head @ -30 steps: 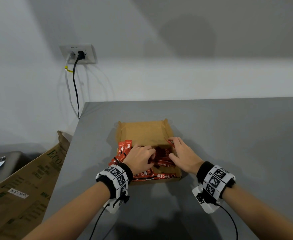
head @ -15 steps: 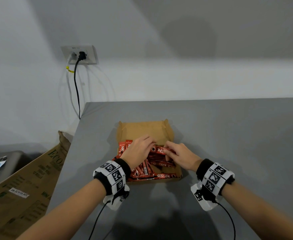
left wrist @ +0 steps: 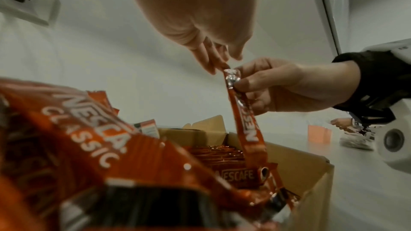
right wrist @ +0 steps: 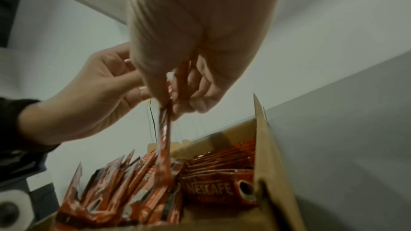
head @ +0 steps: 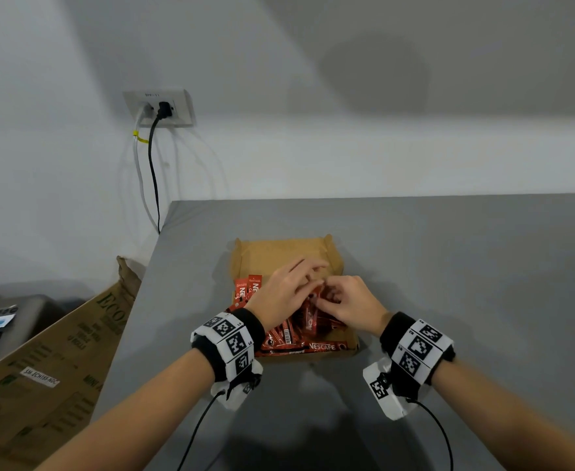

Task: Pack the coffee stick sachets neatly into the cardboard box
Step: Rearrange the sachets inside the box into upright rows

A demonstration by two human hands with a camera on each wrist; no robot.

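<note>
**Inspector:** At this moment you had both hands over the cardboard box (head: 281, 254), which sat on the grey table (head: 449, 266). Your right hand (left wrist: 282, 85) pinched the top end of one raised sachet (left wrist: 246, 129) between thumb and fingers. Your left hand (head: 284, 294) touched that same top end with its fingertips; I judged it a light pinch.

**Operator:** Why was it held upright?

**Inspector:** In my judgement, you held it by its end so it hung straight and could be slid down beside the flat row of sachets (right wrist: 222, 168) on the box's right side. The loose sachets (right wrist: 124, 191) on the left leaned at mixed angles, some poking above the rim, so that side was not yet neat.

**Operator:** Any markings?

**Inspector:** The sachets read "NESCAFE" and "CLASSIC" in white on red. The big carton (head: 44, 368) beside the table showed "ECO" and a white sticker I could not read with confidence. The wall socket (head: 160, 108) bore a small, illegible label.
</note>
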